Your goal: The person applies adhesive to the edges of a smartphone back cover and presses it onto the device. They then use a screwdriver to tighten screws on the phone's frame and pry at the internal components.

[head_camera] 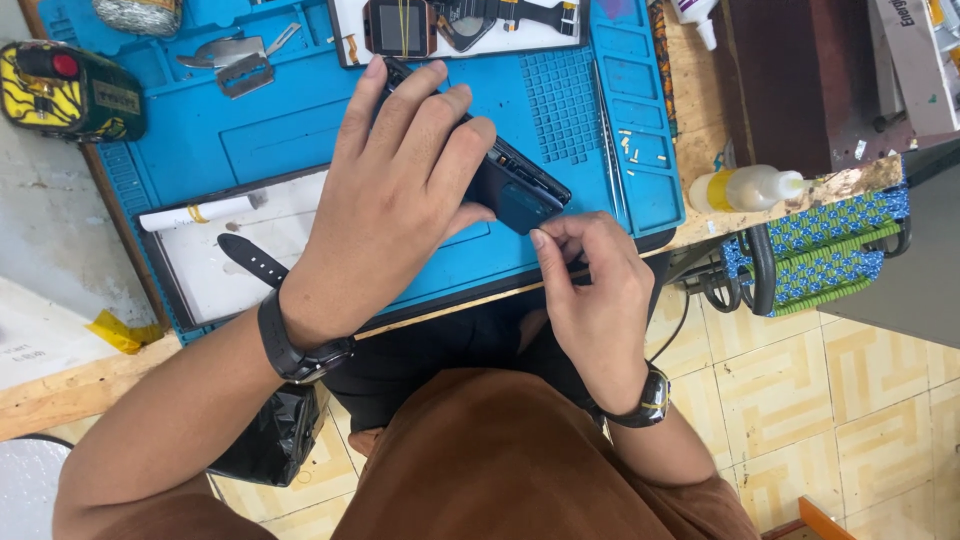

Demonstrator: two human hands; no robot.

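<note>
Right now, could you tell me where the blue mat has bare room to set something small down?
The widest bare patch on the blue mat lies between the razor blade and the left hand. It is crowded near the right hand, around the dark phone, tweezers and loose screws.

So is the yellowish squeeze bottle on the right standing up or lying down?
Lying down: the squeeze bottle rests on its side at the bench edge, nozzle pointing right.

A wooden workbench [700, 110] is bearing a blue mat [300, 120], while cream patterned floor tiles [860, 400] are lying below.
</note>
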